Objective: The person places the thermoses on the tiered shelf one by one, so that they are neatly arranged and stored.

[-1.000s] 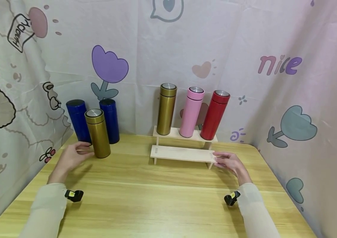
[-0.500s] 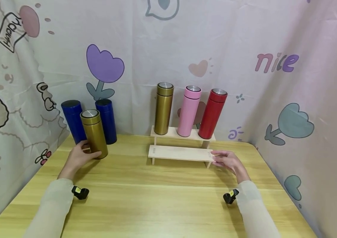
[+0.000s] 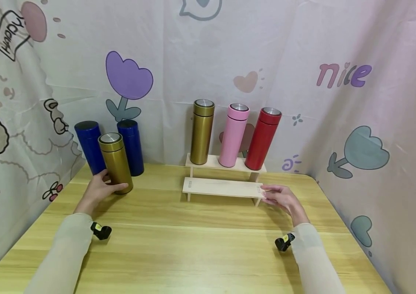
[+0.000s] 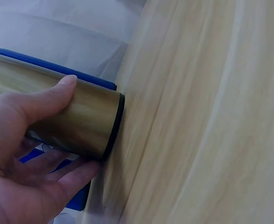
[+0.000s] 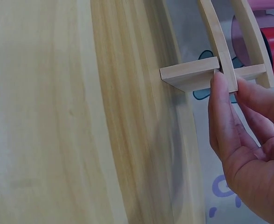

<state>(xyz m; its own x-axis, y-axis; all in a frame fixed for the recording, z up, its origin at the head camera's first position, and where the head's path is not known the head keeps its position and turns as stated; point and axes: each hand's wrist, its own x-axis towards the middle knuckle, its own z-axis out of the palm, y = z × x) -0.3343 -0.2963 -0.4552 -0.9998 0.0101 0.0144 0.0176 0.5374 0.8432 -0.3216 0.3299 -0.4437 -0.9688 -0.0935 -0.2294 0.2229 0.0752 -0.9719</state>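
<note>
L hand (image 3: 99, 192) has gold vacuum flask (image 3: 117, 165) w/ steel-disc lid in its grasp, low nr the base: thumb across the near face, fingers curled round the L side. Flask is fwd & slightly R of that hand, base down at wood-grain tabletop (image 3: 178, 253); can't tell if it's touching. Blue bottle #1 (image 3: 89, 147) is just beyond L hand, behind flask on its L; blue bottle #2 (image 3: 131, 151) is beyond & R of hand, behind flask on its R. R hand (image 3: 283, 200) pinches R end of lower wooden shelf (image 3: 222, 188) btw thumb & fingers; rest of shelf runs L from fingertips. Upper wooden shelf (image 3: 213, 161) is beyond & L of R hand, carrying 3 flasks: red flask (image 3: 264, 141) closest to hand, pink flask (image 3: 234, 139) next L, 2nd gold flask (image 3: 202, 136) farthest L. Printed curtain (image 3: 285, 41) beyond both hands.
</note>
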